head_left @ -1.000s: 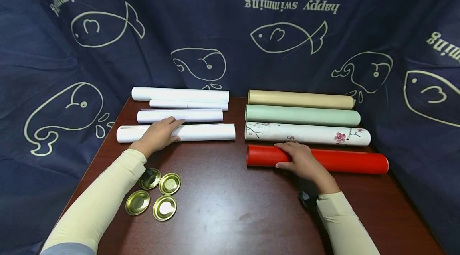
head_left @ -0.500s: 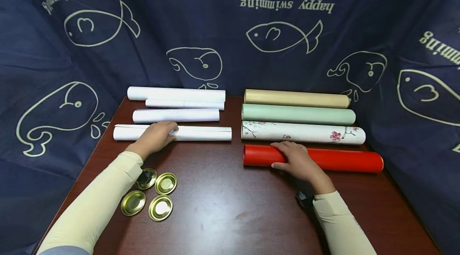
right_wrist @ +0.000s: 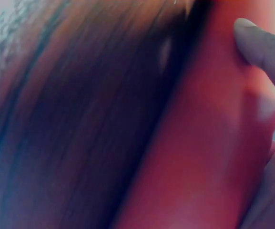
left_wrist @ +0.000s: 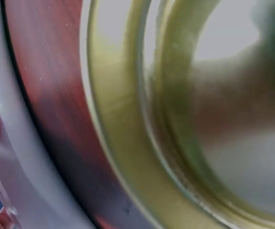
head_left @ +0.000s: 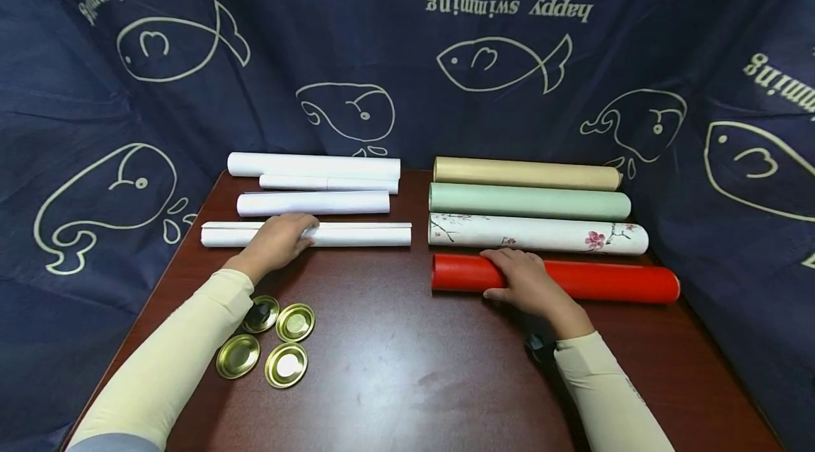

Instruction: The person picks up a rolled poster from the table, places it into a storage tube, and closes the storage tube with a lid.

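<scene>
Head view: left hand [head_left: 275, 245] curls over the nearest white paper roll [head_left: 356, 235]; right hand [head_left: 525, 282] grips the red tube [head_left: 611, 282] at the table's [head_left: 407, 381] right front. Left wrist: a gold lid [left_wrist: 127, 143] fills the frame. Right wrist: fingertip [right_wrist: 261, 45] on red surface. Tube judged light, stiff, smooth; hold mid-length.

On the desk [head_left: 407, 367] lie four white paper rolls [head_left: 356, 235], four coloured tubes [head_left: 611, 281] and four gold metal lids [head_left: 286, 365].
</scene>
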### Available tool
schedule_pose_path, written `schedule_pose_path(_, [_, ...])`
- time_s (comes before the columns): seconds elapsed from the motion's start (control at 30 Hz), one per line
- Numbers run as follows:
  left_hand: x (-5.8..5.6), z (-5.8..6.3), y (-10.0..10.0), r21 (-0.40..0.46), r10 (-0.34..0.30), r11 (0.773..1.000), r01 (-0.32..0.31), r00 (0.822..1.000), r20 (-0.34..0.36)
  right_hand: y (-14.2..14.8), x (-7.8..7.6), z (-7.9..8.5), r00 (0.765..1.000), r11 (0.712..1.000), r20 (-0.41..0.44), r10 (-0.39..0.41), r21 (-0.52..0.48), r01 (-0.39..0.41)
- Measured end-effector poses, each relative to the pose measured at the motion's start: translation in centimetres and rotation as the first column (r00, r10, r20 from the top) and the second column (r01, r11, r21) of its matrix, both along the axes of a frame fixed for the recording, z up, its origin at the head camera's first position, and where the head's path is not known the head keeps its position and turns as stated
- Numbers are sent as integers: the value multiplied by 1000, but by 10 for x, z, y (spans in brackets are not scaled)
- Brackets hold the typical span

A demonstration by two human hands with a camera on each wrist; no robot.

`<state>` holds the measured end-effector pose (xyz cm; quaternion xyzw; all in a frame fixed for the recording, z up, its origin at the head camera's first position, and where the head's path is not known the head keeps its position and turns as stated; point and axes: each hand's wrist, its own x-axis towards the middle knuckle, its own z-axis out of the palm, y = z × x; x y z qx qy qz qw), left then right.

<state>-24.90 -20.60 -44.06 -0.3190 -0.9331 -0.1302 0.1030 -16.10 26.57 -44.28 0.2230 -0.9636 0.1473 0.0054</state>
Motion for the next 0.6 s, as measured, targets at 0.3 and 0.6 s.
schedule_pose_path(0.3, [11, 12, 0, 77, -68, 994, 73, 995, -67, 9, 1, 1, 993, 996, -82, 84, 49, -80])
schedule_pose_path(0.6, [35, 28, -7, 136, -108, 983, 126, 985, -134, 13, 6, 10, 983, 994, -150, 109, -3, -110])
